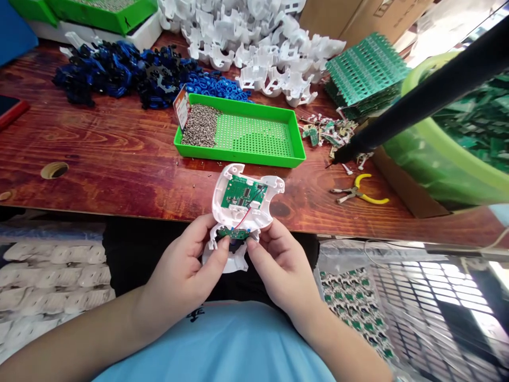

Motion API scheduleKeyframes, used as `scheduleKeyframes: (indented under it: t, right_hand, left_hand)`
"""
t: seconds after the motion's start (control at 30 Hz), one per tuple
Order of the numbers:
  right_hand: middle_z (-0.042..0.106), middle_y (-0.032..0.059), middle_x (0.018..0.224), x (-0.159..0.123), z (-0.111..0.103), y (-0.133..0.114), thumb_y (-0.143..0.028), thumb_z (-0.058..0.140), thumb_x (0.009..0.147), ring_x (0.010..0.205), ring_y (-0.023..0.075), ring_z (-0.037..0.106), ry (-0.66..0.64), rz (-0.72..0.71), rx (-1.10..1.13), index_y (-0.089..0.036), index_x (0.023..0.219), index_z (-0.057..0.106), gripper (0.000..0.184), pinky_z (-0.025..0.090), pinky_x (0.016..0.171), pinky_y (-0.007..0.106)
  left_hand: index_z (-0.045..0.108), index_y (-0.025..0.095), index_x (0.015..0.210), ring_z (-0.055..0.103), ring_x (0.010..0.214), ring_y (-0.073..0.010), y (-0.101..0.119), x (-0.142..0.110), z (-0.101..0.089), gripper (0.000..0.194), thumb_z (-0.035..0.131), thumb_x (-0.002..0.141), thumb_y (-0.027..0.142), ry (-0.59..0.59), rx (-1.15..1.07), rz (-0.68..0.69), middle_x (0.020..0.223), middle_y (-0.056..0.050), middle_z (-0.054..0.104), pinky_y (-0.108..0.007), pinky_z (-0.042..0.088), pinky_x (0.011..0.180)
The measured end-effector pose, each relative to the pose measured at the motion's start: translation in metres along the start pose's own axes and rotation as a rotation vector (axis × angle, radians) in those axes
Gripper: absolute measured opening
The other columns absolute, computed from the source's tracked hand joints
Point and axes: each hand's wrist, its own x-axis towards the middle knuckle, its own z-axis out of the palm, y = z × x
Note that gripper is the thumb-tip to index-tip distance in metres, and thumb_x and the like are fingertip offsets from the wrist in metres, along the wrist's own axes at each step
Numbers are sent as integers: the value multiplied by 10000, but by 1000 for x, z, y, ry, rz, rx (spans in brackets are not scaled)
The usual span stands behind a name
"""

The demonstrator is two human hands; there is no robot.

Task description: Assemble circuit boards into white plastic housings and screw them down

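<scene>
Both hands grip a white plastic housing in two parts at the table's front edge. The upper shell (260, 217) carries a green circuit board (234, 197) with its components facing up. Thin red and dark wires run from it down to a small green board (240, 234) in the lower white shell (229, 263). My left hand (186, 260) is closed on the left side, its thumb against the lower part. My right hand (280, 260) holds the right side, with the thumb near the small board. Fingers underneath are partly hidden.
Beyond the housing stands a green tray (258, 158) with small screws at its left. Yellow-handled cutters (360, 193) lie to the right, below a black screwdriver-like tool (382, 122). White shells (254, 48), blue parts (119, 69) and stacked green boards (363, 69) lie behind.
</scene>
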Motion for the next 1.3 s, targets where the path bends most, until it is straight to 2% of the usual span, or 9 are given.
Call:
scheduleKeyframes:
  t: [0.3, 0.47, 0.6, 0.73, 0.83, 0.97, 1.1, 1.2, 1.3]
  right_hand:
    - [623, -5, 800, 3, 3, 2, -175, 553, 824, 693, 101, 563, 69, -28, -11, -212, 928, 576, 113, 478, 617, 197]
    - [536, -23, 727, 2, 5, 6, -184, 539, 843, 684, 102, 533, 88, -47, -28, -225, 936, 564, 105, 457, 600, 191]
    - [529, -21, 739, -3, 3, 8, -189, 534, 867, 702, 103, 549, 74, -160, -75, -242, 956, 565, 108, 472, 645, 200]
    - [595, 16, 818, -8, -2, 5, -179, 544, 857, 769, 133, 590, 36, -272, -158, -241, 1023, 575, 179, 503, 694, 231]
    - [639, 38, 902, -8, -3, 3, -175, 588, 828, 784, 148, 604, 25, -245, -238, -231, 1056, 582, 236, 514, 689, 244]
    - [654, 25, 822, -7, -1, 2, -202, 582, 847, 736, 141, 615, -19, -158, -287, -201, 931, 618, 92, 515, 674, 240]
    - [672, 46, 911, -8, 1, 6, -188, 565, 858, 769, 150, 622, 10, -208, -294, -200, 945, 615, 101, 525, 710, 261]
    - [656, 42, 964, -10, 4, 11, -138, 556, 859, 857, 150, 620, 24, -265, -262, -220, 1016, 592, 180, 519, 791, 266]
    - [647, 32, 979, -11, 7, 13, -142, 560, 866, 872, 144, 626, 8, -209, -146, -245, 1071, 574, 230, 526, 792, 261]
  left_hand:
    - [457, 252, 1308, 546, 1152, -201, -4, -1, -2, 397, 490, 916, 204, -27, 197, 103, 1335, -41, 535, -279, 424, 1004]
    - [462, 260, 1292, 527, 1191, -177, -3, 0, -5, 365, 481, 930, 223, -85, 24, 26, 1350, -21, 531, -233, 445, 991]
    - [441, 314, 1319, 586, 1120, -173, -1, -4, -8, 441, 532, 902, 205, -138, -16, 26, 1305, 4, 574, -252, 471, 979]
    - [480, 354, 1291, 607, 1101, -179, 0, -7, -9, 424, 495, 908, 172, -104, 69, 82, 1231, 48, 624, -250, 470, 979]
    - [496, 379, 1250, 612, 1099, -184, 1, -8, -9, 426, 507, 895, 143, -93, 49, 85, 1213, 73, 632, -237, 485, 953]
    - [472, 374, 1281, 583, 1137, -194, -1, -10, -11, 469, 492, 891, 114, -140, 61, 121, 1246, 67, 610, -244, 469, 978]
    - [515, 331, 1242, 634, 1033, -186, -9, -14, -16, 416, 521, 881, 123, -92, 98, 140, 1187, 36, 653, -241, 528, 893]
    - [529, 343, 1217, 621, 1064, -184, -13, -16, -17, 416, 569, 863, 127, -11, 63, 122, 1178, 41, 662, -253, 535, 902]
    - [528, 393, 1189, 621, 1071, -153, -11, -16, -15, 424, 584, 861, 128, 40, -5, 73, 1180, 82, 660, -241, 527, 922]
